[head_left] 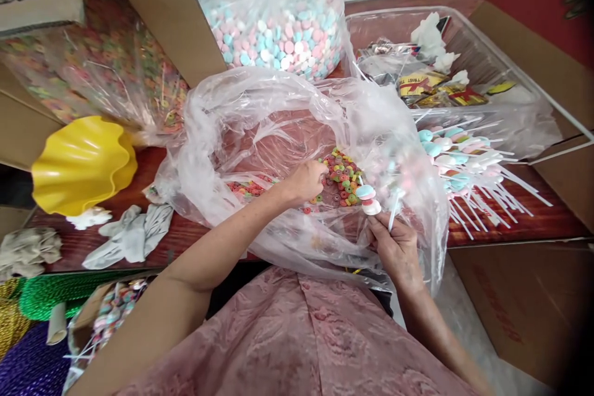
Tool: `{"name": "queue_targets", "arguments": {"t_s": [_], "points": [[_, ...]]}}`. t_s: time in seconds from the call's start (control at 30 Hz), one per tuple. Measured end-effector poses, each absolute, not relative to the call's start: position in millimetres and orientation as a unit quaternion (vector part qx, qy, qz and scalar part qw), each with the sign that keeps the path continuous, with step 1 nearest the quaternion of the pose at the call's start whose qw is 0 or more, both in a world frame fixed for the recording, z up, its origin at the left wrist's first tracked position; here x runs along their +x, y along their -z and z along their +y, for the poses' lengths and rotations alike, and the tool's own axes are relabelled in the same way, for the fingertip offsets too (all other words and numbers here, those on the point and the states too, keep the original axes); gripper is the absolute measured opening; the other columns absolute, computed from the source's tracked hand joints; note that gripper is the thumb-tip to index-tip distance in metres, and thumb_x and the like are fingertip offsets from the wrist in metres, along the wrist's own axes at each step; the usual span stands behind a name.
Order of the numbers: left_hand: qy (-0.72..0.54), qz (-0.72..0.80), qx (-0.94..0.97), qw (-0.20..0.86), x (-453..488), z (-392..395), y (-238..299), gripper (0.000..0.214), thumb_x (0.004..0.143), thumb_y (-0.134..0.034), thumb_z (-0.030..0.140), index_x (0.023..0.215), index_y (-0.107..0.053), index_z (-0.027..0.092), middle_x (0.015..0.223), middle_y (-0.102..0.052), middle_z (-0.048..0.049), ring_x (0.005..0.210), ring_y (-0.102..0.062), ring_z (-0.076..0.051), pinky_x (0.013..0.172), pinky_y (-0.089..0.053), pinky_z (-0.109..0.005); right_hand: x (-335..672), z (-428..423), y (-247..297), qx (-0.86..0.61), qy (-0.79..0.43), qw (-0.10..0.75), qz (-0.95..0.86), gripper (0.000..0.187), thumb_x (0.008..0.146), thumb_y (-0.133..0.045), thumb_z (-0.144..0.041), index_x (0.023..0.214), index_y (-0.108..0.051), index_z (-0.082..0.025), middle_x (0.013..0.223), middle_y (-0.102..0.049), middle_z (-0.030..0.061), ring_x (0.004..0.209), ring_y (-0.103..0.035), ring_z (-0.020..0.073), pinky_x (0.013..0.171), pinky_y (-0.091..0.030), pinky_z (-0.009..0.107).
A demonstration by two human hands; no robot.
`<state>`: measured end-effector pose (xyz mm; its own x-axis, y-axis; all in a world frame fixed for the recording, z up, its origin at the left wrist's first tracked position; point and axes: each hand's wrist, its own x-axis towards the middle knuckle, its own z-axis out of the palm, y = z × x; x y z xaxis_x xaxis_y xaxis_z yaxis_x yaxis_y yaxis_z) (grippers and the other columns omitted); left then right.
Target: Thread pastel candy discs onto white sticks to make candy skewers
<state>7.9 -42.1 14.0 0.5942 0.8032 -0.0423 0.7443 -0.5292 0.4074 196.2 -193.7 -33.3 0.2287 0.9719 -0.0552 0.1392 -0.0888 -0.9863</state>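
My left hand (306, 182) reaches into a large clear plastic bag (199, 154) spread open on the table. Its fingers are curled together at the edge of a heap of small red, yellow and green candy rings (342, 176); whatever is between the fingertips is hidden. In my right hand (394, 241), on the right side of the bag, is a candy skewer (368, 198), a white stick with blue, pink and white pieces threaded on it. Beside that hand rises another white stick (395, 210). More rings (250, 187) lie in the bag to the left of my left hand.
Many finished-looking skewers (464, 161) are piled at the right. Behind stand a bag of pastel candies (283, 37) and a clear bin (524, 99) with wrappers. A yellow wavy bowl (78, 164), pale gloves (132, 235) and a boxed bag of rings (93, 68) are at left.
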Motion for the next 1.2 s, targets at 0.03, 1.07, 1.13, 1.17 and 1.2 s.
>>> {"name": "queue_targets", "arguments": {"t_s": [0.03,1.07,1.13,1.17,1.2], "points": [[-0.059,0.446,0.872,0.193,13,-41,-13,0.025,0.066,-0.045,0.003,0.072,-0.068,0.012,0.073,-0.066,-0.0080,0.070,-0.055,-0.018,0.069,-0.042,-0.030,196,-194,33,-0.609,-0.414,0.496,-0.460,0.037,0.088,-0.063,-0.049,0.067,-0.057,-0.019,0.056,-0.039,-0.0037,0.053,-0.033,0.0106,0.049,-0.029,0.027],[0.032,0.409,0.908,0.083,5,-6,2,0.033,0.087,-0.042,0.010,0.102,-0.071,0.006,0.102,-0.070,-0.0195,0.100,-0.063,-0.027,0.093,-0.049,-0.039,189,-191,28,-0.596,-0.412,0.482,-0.492,0.040,0.092,-0.058,-0.047,0.064,-0.056,-0.018,0.056,-0.042,-0.0029,0.053,-0.035,0.0104,0.051,-0.030,0.026],[0.033,0.411,0.907,0.085,-3,-8,1,0.032,0.085,-0.045,0.008,0.103,-0.071,0.008,0.099,-0.070,-0.0177,0.096,-0.064,-0.026,0.091,-0.050,-0.038,185,-191,23,-0.590,-0.412,0.478,-0.503,0.042,0.092,-0.057,-0.047,0.062,-0.054,-0.018,0.056,-0.042,-0.0025,0.055,-0.035,0.0104,0.052,-0.030,0.027],[0.033,0.406,0.909,0.087,-8,-11,1,0.031,0.085,-0.046,0.007,0.103,-0.071,0.008,0.100,-0.070,-0.0171,0.097,-0.064,-0.025,0.091,-0.050,-0.037,184,-191,21,-0.588,-0.414,0.476,-0.506,0.042,0.092,-0.057,-0.047,0.061,-0.053,-0.018,0.056,-0.042,-0.0026,0.054,-0.035,0.0103,0.052,-0.029,0.027],[0.031,0.396,0.913,0.089,-11,-14,1,0.030,0.084,-0.047,0.007,0.102,-0.071,0.009,0.102,-0.070,-0.0168,0.098,-0.064,-0.025,0.091,-0.050,-0.036,182,-192,20,-0.587,-0.415,0.474,-0.508,0.043,0.092,-0.058,-0.047,0.061,-0.052,-0.018,0.056,-0.041,-0.0028,0.054,-0.034,0.0102,0.052,-0.029,0.027]]}}
